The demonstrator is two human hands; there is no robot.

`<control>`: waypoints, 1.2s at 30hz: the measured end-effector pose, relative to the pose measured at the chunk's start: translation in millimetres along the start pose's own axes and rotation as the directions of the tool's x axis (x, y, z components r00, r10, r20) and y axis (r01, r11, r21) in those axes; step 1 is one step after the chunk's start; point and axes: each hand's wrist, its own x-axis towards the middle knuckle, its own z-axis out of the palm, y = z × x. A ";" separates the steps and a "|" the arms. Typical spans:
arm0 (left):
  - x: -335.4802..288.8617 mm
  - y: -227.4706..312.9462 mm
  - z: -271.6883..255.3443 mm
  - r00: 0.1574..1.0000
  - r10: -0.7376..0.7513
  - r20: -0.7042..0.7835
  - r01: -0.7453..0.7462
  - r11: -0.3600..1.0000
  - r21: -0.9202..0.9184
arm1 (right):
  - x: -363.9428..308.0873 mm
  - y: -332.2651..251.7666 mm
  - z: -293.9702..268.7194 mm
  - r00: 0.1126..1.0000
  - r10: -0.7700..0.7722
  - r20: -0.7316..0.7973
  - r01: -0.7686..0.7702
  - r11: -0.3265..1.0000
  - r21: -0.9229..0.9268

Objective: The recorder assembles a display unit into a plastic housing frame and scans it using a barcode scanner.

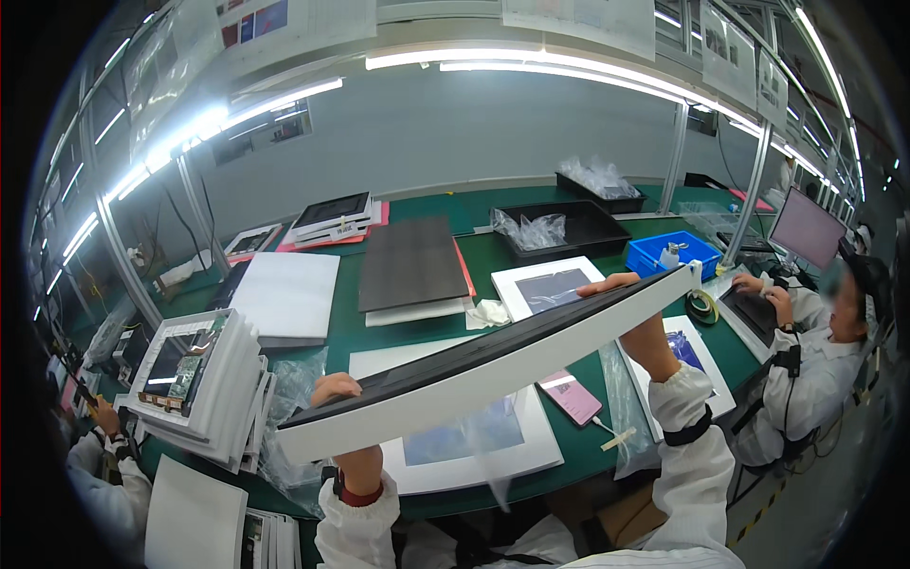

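The left hand [334,387] curls its fingers over the upper edge of a long flat panel [493,365] near that panel's lower-left end, grasping it. The right hand [611,283] grips the same panel far along toward its upper-right end, fingers hooked over the top edge. Held between the two hands, the panel hangs in the air above the bench, tilted — dark on its upper face, white along the thick side that faces the camera.

Directly under the hands lies a white foam tray [531,441] with a bluish sheet in its well, resting on the green bench mat [346,332]. Just right of the left hand, below the panel, a pink phone [571,396] lies on the mat. Left of the left hand stands a stack of white trays [204,389] holding circuit boards, with crumpled clear plastic at its foot. Beyond the hands, further across the bench, sit a dark grey slab [409,261] on white foam, a black bin [569,228] with plastic bags, and a blue crate [673,254].

To the right of the right hand a co-worker [815,360] in white sits at a monitor [806,228]. Bright tube lights [531,62] run overhead — aluminium posts frame the workstation against a grey wall.
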 end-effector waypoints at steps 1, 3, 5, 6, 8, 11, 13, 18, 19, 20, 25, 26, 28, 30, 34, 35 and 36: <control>-1.0 5.4 5.9 0.984 -0.129 -0.122 0.134 0.990 0.033 | -2.4 3.5 -2.1 0.998 0.011 0.055 -0.007 0.997 -0.071; -2.7 1.7 7.3 0.982 -0.119 -0.144 0.122 0.993 0.009 | -6.6 6.8 -3.5 0.998 0.055 0.031 -0.053 0.995 -0.080; -2.8 4.3 2.7 0.976 -0.147 -0.158 0.143 0.989 -0.035 | -6.8 5.9 0.3 0.997 0.077 0.015 -0.075 0.995 -0.067; -2.6 7.8 3.3 0.977 -0.143 -0.157 0.140 0.990 -0.034 | -6.6 4.0 1.3 0.997 0.074 0.013 -0.073 0.995 -0.064; -1.2 16.2 8.3 0.957 -0.240 -0.165 0.209 0.960 -0.185 | -7.1 -1.2 1.1 0.996 0.079 0.030 -0.073 0.985 -0.157; -3.7 16.2 5.2 0.966 -0.254 -0.044 0.226 0.919 -0.322 | -13.3 2.7 1.3 0.994 0.104 -0.038 -0.104 0.995 0.000; -6.2 11.9 8.4 0.958 -0.283 -0.043 0.254 0.911 -0.325 | -16.2 7.1 -3.9 0.996 0.086 -0.037 -0.087 0.996 -0.011; -1.8 11.4 23.4 0.886 -0.463 0.019 0.421 0.788 -0.450 | -12.6 -10.8 -8.3 0.993 0.117 -0.011 -0.115 0.990 0.084; -5.5 9.6 22.9 0.841 -0.538 0.059 0.498 0.727 -0.472 | -11.7 -17.5 -8.4 0.987 0.159 -0.008 -0.159 0.986 0.055; -8.6 7.0 22.8 0.788 -0.607 0.101 0.571 0.659 -0.490 | -10.9 -21.9 -8.8 0.979 0.202 -0.007 -0.202 0.979 0.026; -28.5 -10.9 25.1 0.576 -0.789 0.214 0.755 0.413 -0.510 | -8.9 -28.2 -15.5 0.956 0.292 0.011 -0.291 0.955 -0.062; -35.6 -16.0 23.9 0.575 -0.790 0.213 0.755 0.412 -0.510 | -8.1 -28.2 -16.0 0.949 0.315 0.009 -0.314 0.947 -0.065; -45.7 -21.4 23.9 0.439 -0.843 0.312 0.820 0.235 -0.521 | -7.2 -26.9 -17.9 0.939 0.343 0.018 -0.340 0.935 -0.098; -49.1 -19.2 27.6 0.406 -0.868 0.288 0.832 0.220 -0.509 | -7.8 -23.6 -19.1 0.928 0.371 0.026 -0.365 0.922 -0.132; -57.9 -21.0 30.3 0.340 -0.878 0.338 0.850 0.133 -0.510 | -11.5 -21.6 -25.2 0.910 0.413 0.033 -0.398 0.893 -0.211; -57.9 -19.0 31.5 0.316 -0.881 0.352 0.852 0.101 -0.513 | -12.2 -22.4 -26.5 0.900 0.436 0.022 -0.418 0.875 -0.242; -58.2 -17.3 32.4 0.313 -0.882 0.353 0.853 0.097 -0.513 | -12.8 -22.7 -27.7 0.898 0.439 0.022 -0.421 0.874 -0.243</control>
